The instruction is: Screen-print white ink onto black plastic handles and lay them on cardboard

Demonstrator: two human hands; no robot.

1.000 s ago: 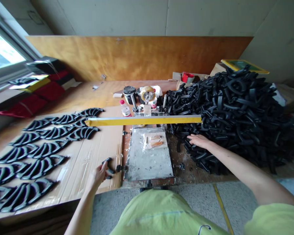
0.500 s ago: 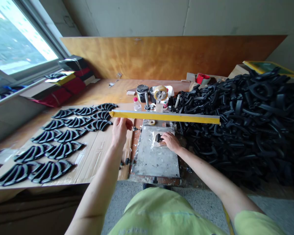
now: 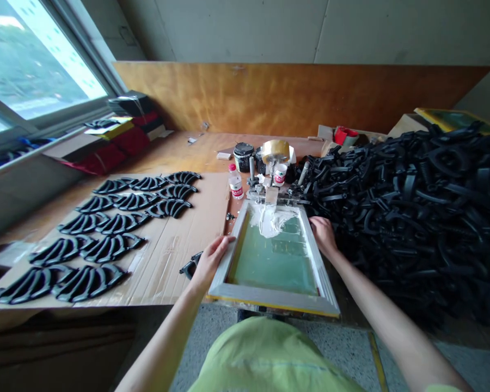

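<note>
A screen-printing frame (image 3: pixel 326 283) lies flat in front of me, its green mesh smeared with white paste near the far end. My left hand (image 3: pixel 213 257) is closed at its left rail, thumb and fingers together. Right beside that hand is a black curved plastic piece (image 3: pixel 190 265), partly hidden by it; I cannot tell whether the hand touches it. At the right rail, my right hand (image 3: pixel 323 235) has its fingers curled against the edge, the tips partly hidden. The work plate is covered by the frame.
Several black fan-shaped pieces (image 3: pixel 122 223) lie in rows on cardboard (image 3: pixel 167 261) at left. A large pile of black parts (image 3: pixel 404 218) rises close by on the right. Behind the frame stand a red-capped bottle (image 3: pixel 236 185), a dark tub (image 3: pixel 244 157) and a tape roll (image 3: pixel 275 149).
The raised frame has swung down flat over the plate. My left hand has come down and nearer along with it; my right hand has left the plate for the frame's right side.
</note>
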